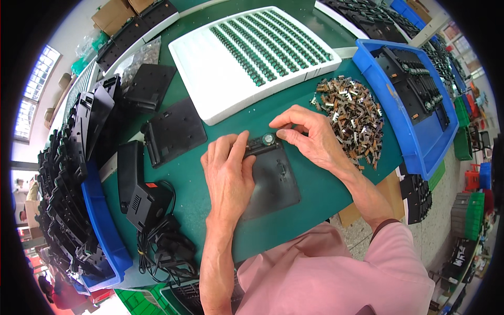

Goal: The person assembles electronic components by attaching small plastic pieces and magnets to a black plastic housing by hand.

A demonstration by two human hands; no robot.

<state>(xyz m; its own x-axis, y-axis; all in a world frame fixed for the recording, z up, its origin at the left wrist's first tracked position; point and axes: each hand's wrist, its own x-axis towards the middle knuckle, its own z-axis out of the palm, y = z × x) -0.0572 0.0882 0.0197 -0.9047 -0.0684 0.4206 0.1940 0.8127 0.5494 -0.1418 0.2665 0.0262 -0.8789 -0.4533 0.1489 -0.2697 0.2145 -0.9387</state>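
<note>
Black panel [273, 181] (flat) against left fingers [240, 147]

Panel [273, 184] on table [325, 202], tray [205, 63] behind it, parts heap [350, 118] right of panel, right bin [407, 139] beyond heap, device [144, 202] left of panel, left bin [105, 226] beyond device.

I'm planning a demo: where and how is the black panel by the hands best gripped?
Probably its near right corner, approached from the right: there the panel looks thin, flat and uncovered, while the left hand covers part of its left side and the right hand is by the round part at the far edge.
</note>
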